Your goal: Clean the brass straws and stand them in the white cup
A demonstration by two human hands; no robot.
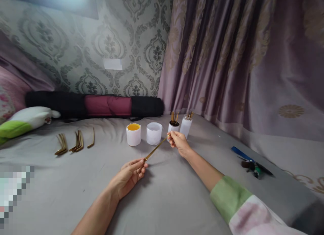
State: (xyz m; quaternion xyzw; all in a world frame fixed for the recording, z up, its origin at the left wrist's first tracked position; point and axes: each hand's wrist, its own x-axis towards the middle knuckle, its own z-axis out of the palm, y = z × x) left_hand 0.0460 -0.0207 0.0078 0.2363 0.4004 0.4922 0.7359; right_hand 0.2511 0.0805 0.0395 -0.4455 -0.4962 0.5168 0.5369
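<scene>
A thin gold-coloured stick (157, 148) slants between my hands above the grey sheet. My left hand (130, 174) pinches its nearer, lower end. The farther end is between the fingertips of my right hand (178, 142); that tip is partly hidden. Just behind my right hand, a white cup with a dark inside (173, 126) holds several thin gold sticks. A taller white cup (186, 127) beside it holds more of them. Left of these stand a whitish translucent tub (154, 134) and a white tub with yellow inside (133, 135).
Bent gold-coloured pieces lie at left in two bunches (61, 144) (77, 141), with a single one (91, 139) nearby. A blue-handled tool (241, 153) and keys lie right. A black-and-maroon roll (108, 106) lines the wall. A plush toy (30, 120) rests far left.
</scene>
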